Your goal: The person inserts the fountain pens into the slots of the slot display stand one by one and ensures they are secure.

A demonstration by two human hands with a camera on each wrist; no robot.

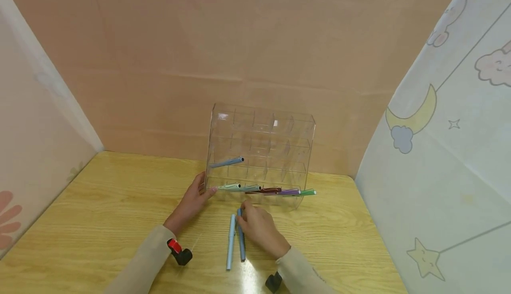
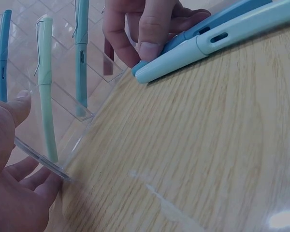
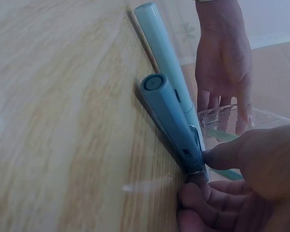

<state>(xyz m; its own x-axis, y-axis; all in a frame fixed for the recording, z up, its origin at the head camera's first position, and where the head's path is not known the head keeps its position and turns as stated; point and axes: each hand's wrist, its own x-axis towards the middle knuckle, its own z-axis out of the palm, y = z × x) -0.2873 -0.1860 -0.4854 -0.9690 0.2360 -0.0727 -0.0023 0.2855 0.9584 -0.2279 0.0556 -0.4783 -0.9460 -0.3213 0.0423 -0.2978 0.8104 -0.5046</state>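
A clear plastic compartment rack stands upright on the table. My left hand grips its lower left edge, thumb in front and fingers behind in the left wrist view. My right hand pinches the end of a dark blue fountain pen lying on the table before the rack. Beside it lies a light blue fountain pen, close against it. The rack's lowest row holds a pale green pen, a grey-blue pen, a dark red pen, a purple pen and a green pen.
Another blue pen juts from a left compartment one row higher. The wood-grain table spreads around the rack. An orange-tan cloth hangs behind, with printed cloth walls on both sides.
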